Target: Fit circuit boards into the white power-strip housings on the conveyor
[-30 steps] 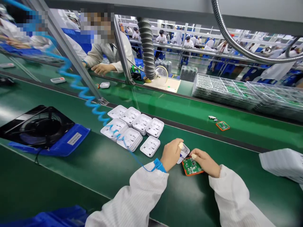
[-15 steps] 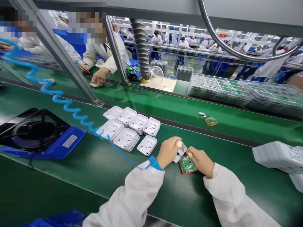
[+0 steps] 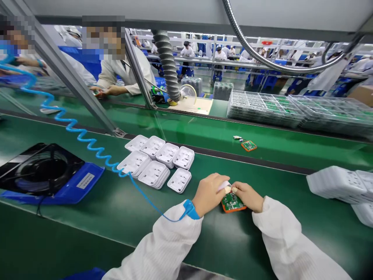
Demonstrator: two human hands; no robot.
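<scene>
My left hand (image 3: 210, 194), with a blue wrist strap, is closed on a small white plastic housing (image 3: 223, 184) that shows only in part behind the fingers. Under my fingertips is a green circuit board (image 3: 233, 203) in an orange frame. The fingers of my right hand (image 3: 247, 195) are closed at the board's upper right edge; the exact grip is partly hidden. Pale covers sit on the thumb tips, which almost meet above the board. To the left stand stacked white housings (image 3: 152, 173), and a single housing (image 3: 179, 180) lies nearest my left hand.
A coiled blue cord (image 3: 96, 149) runs to my wrist strap. At left is a black fan (image 3: 52, 167) on a blue base. More white housings (image 3: 336, 182) stand at right. Another board (image 3: 249, 145) lies on the green belt. Clear trays (image 3: 262, 109) and a co-worker (image 3: 125, 74) are beyond.
The housing in my left hand has tilted, so its inside no longer shows, and my thumbs have drawn closer together. The board on the belt has shifted left. A co-worker's hand has left the belt.
</scene>
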